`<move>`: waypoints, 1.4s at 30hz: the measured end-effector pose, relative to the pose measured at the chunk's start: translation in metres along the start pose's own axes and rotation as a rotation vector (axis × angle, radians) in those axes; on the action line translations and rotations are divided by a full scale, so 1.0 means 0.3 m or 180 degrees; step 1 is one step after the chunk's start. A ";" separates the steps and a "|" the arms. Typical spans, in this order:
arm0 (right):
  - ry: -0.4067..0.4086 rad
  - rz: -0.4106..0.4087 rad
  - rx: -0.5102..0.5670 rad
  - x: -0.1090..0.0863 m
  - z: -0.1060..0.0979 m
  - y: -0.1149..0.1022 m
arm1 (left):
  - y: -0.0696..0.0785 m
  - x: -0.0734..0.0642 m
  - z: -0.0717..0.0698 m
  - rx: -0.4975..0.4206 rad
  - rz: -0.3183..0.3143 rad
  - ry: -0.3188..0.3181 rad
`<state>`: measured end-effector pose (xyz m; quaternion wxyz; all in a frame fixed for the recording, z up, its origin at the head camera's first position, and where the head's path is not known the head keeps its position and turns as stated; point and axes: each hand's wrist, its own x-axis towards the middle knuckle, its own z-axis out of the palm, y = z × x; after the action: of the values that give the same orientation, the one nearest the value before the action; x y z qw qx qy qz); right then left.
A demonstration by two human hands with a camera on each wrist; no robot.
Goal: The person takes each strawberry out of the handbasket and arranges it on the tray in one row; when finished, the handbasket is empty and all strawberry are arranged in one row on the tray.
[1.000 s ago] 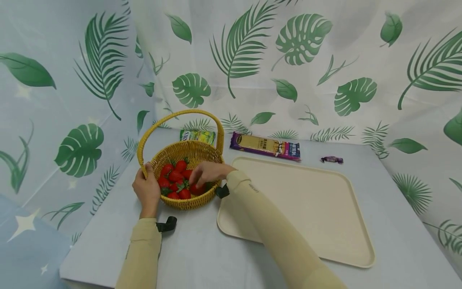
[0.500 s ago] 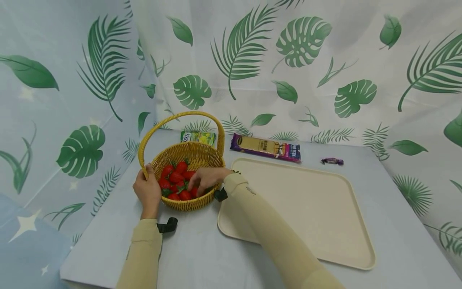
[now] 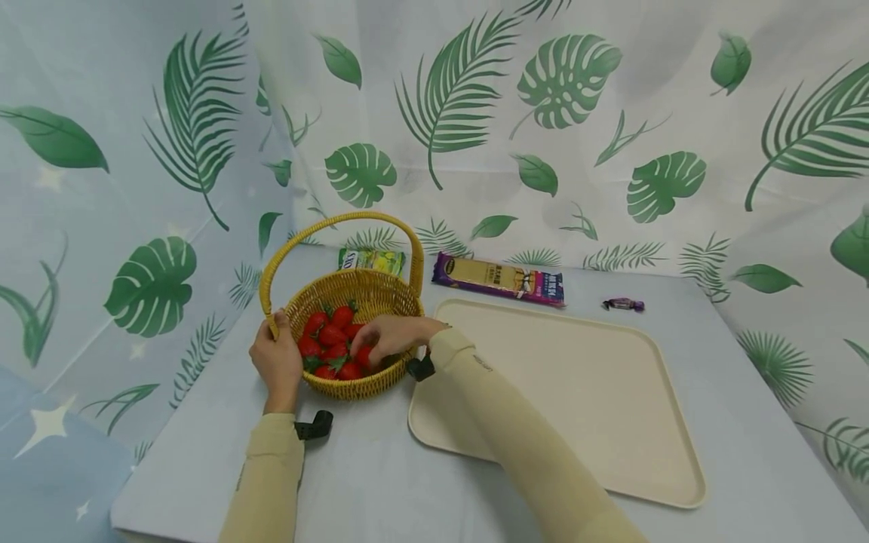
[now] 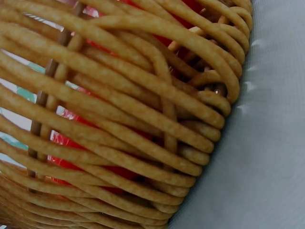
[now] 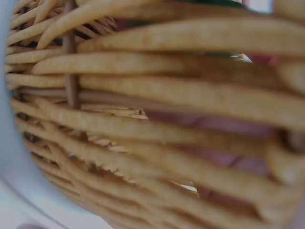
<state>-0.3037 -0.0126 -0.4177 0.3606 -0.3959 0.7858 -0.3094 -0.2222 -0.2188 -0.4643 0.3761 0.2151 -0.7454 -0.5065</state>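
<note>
The left hand (image 3: 277,362) grips the yellow basket (image 3: 354,389) at its nine o'clock edge, on the counter (image 3: 380,483). The right hand (image 3: 392,335) reaches in from three o'clock, fingers bent down among the strawberries (image 3: 332,335) (whether pinching one, the pictures cannot tell).

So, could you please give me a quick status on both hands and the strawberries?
Left hand gripping basket at its left side. Right hand inside, among strawberries; grip unclear. Nothing visibly blocking it.

green packet (image 3: 370,259): back left | purple-gold packet (image 3: 498,280): behind cream tray (image 3: 577,400) | purple wrapped candy (image 3: 623,304): far right
</note>
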 end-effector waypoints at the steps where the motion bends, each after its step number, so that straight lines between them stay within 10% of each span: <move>1: 0.0059 -0.0013 -0.0010 -0.009 0.001 -0.004 | -0.001 0.000 0.000 0.0007 0.0007 -0.0006; 20: 0.1578 -0.0811 0.0586 -0.180 0.039 0.049 | -0.005 0.003 -0.005 0.0041 0.0018 -0.0095; 42: 0.2813 -0.0620 0.1263 -0.364 0.073 0.206 | -0.003 0.006 -0.006 0.0001 -0.0066 -0.0158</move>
<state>-0.2641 0.1060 -0.4423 0.0305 -0.2222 0.7488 -0.6236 -0.2220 -0.2213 -0.4641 0.3522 0.2102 -0.7524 -0.5155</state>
